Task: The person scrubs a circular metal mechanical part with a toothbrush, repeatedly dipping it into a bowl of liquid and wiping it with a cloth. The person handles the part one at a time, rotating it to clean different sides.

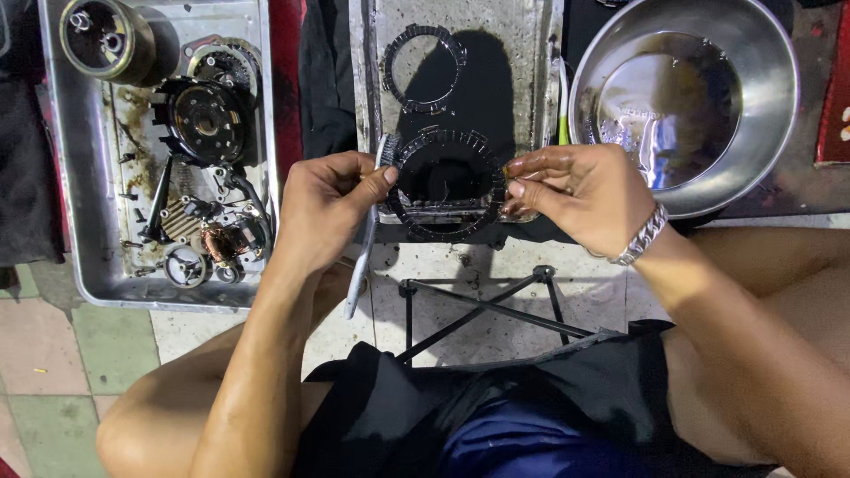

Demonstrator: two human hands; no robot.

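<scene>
Both my hands hold a stack of dark toothed clutch rings (440,219) above the near end of a worn metal tray (531,62). My left hand (328,208) pinches the stack's left rim and also grips a thin white-handled tool (361,265) that hangs down. At the stack's right rim my right hand (580,195) pinches with thumb and forefinger; a metal bracelet (644,235) is on its wrist. Another single toothed ring (423,67) lies flat in the tray farther away.
A large steel bowl (770,97) with oily liquid sits at the right. To the left, a metal tray (66,221) holds a black clutch hub (204,119), a round drum (97,37), bolts and small engine parts. A black folding stool frame (482,305) stands on the tiled floor by my knees.
</scene>
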